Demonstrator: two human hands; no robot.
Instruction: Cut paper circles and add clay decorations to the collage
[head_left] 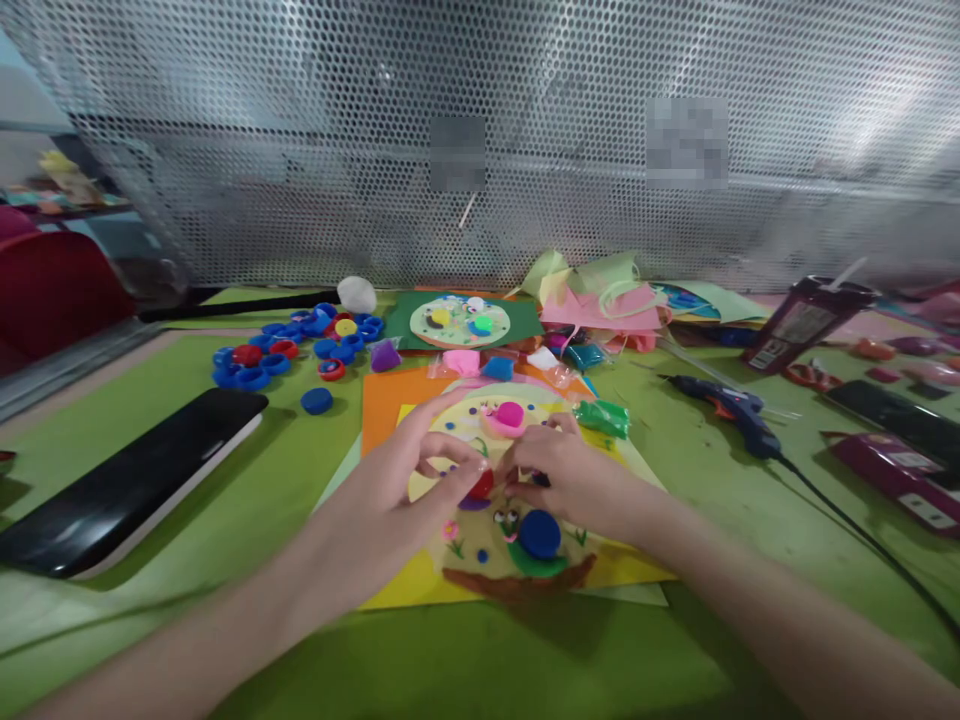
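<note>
Both hands are over a round pale craft picture (480,555) decorated with modelling clay and bottle caps. My left hand (420,465) is closed, thumb and forefinger pinched beside a red bottle cap (480,484) with purple clay under it; anything between the fingertips is too small to name. Fingers curled, my right hand (559,465) meets the cap's right side, and its grip is partly hidden. Below them lies a snail with a blue cap (540,534) for a shell and a green clay body. A pink snail (508,416) is above, and brown clay (517,582) edges the bottom.
Clay packets, including a green one (604,418), lie behind the picture. Several blue and red caps (274,355) are heaped left, near a black device (142,475). A glue gun (731,408), its cord and a dark drink carton (806,325) occupy the right. A perforated metal panel (337,180) stands behind.
</note>
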